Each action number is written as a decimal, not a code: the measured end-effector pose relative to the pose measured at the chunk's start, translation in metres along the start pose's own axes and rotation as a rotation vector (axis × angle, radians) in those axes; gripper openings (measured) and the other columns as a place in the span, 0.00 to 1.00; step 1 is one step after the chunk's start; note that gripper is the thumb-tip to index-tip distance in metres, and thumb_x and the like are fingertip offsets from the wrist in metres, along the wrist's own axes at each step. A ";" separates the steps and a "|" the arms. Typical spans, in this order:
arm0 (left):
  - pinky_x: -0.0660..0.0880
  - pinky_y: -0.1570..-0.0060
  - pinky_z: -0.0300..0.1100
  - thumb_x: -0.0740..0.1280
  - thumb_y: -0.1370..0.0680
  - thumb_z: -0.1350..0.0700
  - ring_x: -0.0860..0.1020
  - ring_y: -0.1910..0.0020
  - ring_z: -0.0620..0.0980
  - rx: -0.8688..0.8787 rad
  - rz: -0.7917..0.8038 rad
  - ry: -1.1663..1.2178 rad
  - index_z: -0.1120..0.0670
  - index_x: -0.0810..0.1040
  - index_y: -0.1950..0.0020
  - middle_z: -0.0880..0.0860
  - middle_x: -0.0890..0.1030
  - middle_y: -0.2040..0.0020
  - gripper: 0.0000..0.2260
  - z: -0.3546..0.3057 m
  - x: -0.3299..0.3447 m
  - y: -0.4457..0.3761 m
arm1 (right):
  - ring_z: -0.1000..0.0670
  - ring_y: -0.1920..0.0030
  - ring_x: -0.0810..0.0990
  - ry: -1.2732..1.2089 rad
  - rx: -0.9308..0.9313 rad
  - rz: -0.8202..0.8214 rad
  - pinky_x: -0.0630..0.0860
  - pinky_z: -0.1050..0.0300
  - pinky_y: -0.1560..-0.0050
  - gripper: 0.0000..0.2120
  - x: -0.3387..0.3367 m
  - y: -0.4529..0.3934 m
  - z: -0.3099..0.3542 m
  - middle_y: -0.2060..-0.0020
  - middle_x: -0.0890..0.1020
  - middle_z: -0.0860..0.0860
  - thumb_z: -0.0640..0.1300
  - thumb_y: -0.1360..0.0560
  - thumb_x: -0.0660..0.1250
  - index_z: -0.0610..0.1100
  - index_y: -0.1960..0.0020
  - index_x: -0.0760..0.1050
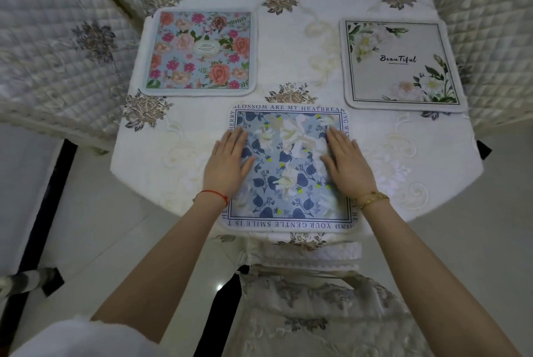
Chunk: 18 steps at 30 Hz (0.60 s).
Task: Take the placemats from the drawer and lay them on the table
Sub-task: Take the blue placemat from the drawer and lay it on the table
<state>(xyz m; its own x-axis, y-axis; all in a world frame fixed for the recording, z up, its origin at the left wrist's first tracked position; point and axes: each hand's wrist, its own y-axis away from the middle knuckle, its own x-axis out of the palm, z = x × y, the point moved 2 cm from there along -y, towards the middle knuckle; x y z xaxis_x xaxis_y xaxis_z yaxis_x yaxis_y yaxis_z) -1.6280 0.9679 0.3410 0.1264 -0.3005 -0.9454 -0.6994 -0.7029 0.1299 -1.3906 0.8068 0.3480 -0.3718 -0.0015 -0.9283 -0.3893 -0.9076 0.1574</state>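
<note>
1. Both forearms were bare from the elbow down to the wrist.
2. A thin red string bracelet circled the wrist of the left hand.
3. A gold bangle with a flat, shiny band sat on the wrist of the right hand.
4. A white fluffy sleeve showed at the lower left corner, near the left upper arm.
5. No rings showed on the fingers.
</note>
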 end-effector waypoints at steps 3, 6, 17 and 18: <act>0.47 0.23 0.49 0.52 0.18 0.44 0.51 0.22 0.54 -0.047 -0.016 -0.019 0.56 0.52 0.22 0.54 0.54 0.21 0.28 0.009 -0.007 0.013 | 0.49 0.22 0.48 0.029 0.072 -0.011 0.41 0.51 0.24 0.28 -0.007 0.010 -0.008 0.22 0.51 0.48 0.51 0.18 0.51 0.43 0.22 0.47; 0.46 0.23 0.48 0.56 0.18 0.48 0.52 0.22 0.55 -0.008 -0.052 0.033 0.58 0.56 0.23 0.56 0.57 0.22 0.26 0.002 -0.014 0.033 | 0.47 0.23 0.48 -0.014 0.052 -0.077 0.42 0.50 0.23 0.28 -0.010 0.025 0.011 0.23 0.53 0.47 0.49 0.18 0.54 0.43 0.22 0.51; 0.47 0.23 0.47 0.51 0.18 0.43 0.45 0.22 0.48 0.078 0.068 0.051 0.51 0.51 0.21 0.49 0.49 0.21 0.27 -0.040 0.021 0.080 | 0.53 0.23 0.47 -0.103 -0.081 0.019 0.48 0.52 0.23 0.28 0.034 0.076 0.058 0.23 0.53 0.53 0.52 0.18 0.56 0.48 0.22 0.50; 0.46 0.23 0.46 0.48 0.19 0.41 0.45 0.22 0.48 0.087 0.072 0.046 0.50 0.50 0.21 0.48 0.49 0.21 0.28 -0.036 0.021 0.081 | 0.53 0.23 0.48 -0.101 -0.066 0.018 0.49 0.52 0.23 0.28 0.031 0.082 0.049 0.23 0.53 0.54 0.52 0.18 0.56 0.49 0.22 0.50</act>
<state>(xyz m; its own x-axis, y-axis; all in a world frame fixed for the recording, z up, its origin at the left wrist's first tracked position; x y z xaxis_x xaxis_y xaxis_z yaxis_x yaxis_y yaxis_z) -1.6569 0.8812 0.3430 0.1046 -0.3790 -0.9195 -0.7656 -0.6208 0.1687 -1.4747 0.7532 0.3489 -0.4629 0.0215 -0.8862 -0.3268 -0.9334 0.1481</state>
